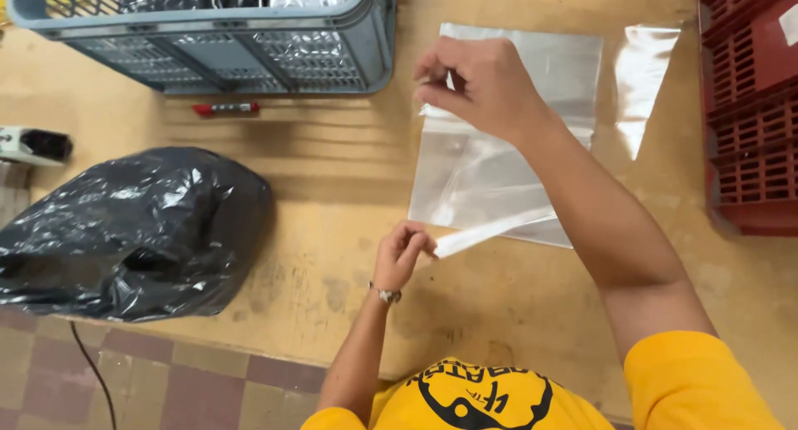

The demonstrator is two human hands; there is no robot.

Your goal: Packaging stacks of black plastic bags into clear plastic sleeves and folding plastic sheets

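Observation:
A clear plastic bag (474, 176) is lifted off the wooden table (316, 230) between both hands. My right hand (478, 81) pinches its upper edge at the far side. My left hand (401, 254), with a wristwatch on the wrist, pinches the folded lower edge nearer to me. More clear bags (565, 64) lie flat on the table beneath and behind the lifted one.
A grey-blue slatted crate (249, 47) with shiny plastic inside stands at the back left. A red marker (226, 108) lies before it. A full black bin bag (125, 230) sits at the left edge. A red crate (752, 106) stands at the right. A loose clear sheet (644, 81) lies near it.

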